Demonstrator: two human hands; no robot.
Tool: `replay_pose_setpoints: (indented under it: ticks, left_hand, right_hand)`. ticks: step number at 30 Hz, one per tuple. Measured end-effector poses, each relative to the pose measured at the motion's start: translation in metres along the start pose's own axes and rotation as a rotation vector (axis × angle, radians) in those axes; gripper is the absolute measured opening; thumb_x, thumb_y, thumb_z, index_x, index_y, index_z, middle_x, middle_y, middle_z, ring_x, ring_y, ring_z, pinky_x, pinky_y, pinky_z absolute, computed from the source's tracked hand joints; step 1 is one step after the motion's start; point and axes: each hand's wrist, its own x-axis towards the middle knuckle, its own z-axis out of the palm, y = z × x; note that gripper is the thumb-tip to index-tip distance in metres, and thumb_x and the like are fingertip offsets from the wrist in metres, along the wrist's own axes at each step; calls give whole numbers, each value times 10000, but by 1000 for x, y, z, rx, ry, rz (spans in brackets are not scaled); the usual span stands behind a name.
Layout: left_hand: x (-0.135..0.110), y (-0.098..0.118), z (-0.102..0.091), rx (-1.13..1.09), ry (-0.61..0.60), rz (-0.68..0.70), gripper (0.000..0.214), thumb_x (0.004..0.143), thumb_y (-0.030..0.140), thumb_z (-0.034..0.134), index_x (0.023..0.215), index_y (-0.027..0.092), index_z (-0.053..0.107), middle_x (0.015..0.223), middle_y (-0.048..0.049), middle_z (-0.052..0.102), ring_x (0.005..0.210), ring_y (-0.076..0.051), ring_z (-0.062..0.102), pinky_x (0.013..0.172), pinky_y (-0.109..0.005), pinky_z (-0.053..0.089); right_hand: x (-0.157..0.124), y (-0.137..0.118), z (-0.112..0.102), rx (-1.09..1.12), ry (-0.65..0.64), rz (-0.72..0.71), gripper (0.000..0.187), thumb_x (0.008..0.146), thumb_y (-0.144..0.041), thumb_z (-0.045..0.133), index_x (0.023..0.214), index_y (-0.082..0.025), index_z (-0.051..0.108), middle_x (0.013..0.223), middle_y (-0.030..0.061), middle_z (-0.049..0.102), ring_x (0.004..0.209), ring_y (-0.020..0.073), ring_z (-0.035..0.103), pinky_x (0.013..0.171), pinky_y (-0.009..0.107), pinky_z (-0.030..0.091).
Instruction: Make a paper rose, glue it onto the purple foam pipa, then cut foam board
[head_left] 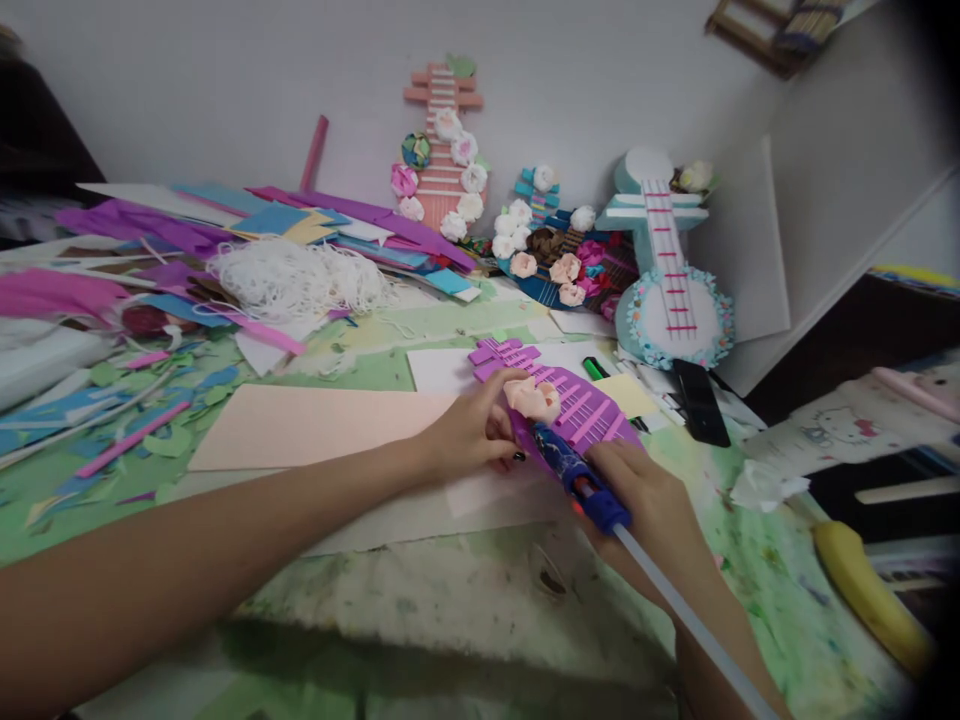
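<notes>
My right hand [649, 505] is wrapped around a blue hot glue gun [566, 465], and a long whitish glue stick [697, 625] sticks out of its back end. The gun's nozzle end is close to a peach paper flower [534, 398] on a purple model lute [581, 400] with pink strips across it and thin strings. My left hand [469, 425] has its fingers curled at the near left edge of the lute, beside the flower. Its grip there is partly hidden. Under the lute are white sheets and a pale peach sheet [322, 425].
Several finished model instruments lean on the wall, among them a pink one [439, 180] and a light blue one [679, 305]. Paper scraps and a heap of white string [296, 278] lie left. A phone [701, 402], crumpled tissue [766, 485] and banana [870, 595] are on the right.
</notes>
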Motion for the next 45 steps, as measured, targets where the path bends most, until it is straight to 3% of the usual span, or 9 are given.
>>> replay_pose_setpoints:
  ticks: [8,15,29,39,45]
  left_hand:
    - [6,-6,-7,-10,-87,-72,467,696,75,636,1070,220,397,569,81,638,423,-161,647,395,-211,534]
    - [4,-7,-10,193,19,-32,289,723,136,640,942,199,462,509,88,604,364,-138,608,333,-161,454]
    - [2,-4,-13,293,6,-7,250,740,178,664,973,159,578,531,56,619,373,-120,600,363,-169,457]
    - [-1,-6,-13,440,-22,143,197,764,106,575,955,149,592,519,51,614,394,-107,598,473,-190,467]
    - [0,-8,-14,526,-18,238,156,829,212,573,967,151,615,538,38,612,443,-98,585,509,-193,438]
  right_hand:
    - [2,-13,8,102,52,82,89,747,-184,542,732,-191,454,710,43,538,680,192,482,577,283,329]
    - [3,-15,12,108,30,95,78,750,-179,552,732,-177,476,711,35,540,649,172,486,573,272,334]
    - [0,-12,8,116,15,77,80,750,-190,535,730,-188,457,701,31,538,638,161,468,560,263,341]
    - [-26,-7,3,298,78,174,72,775,-163,554,822,-186,505,746,23,526,697,166,474,619,281,368]
    - [-29,-7,4,320,87,189,53,803,-204,556,816,-185,508,744,21,524,684,158,475,608,278,369]
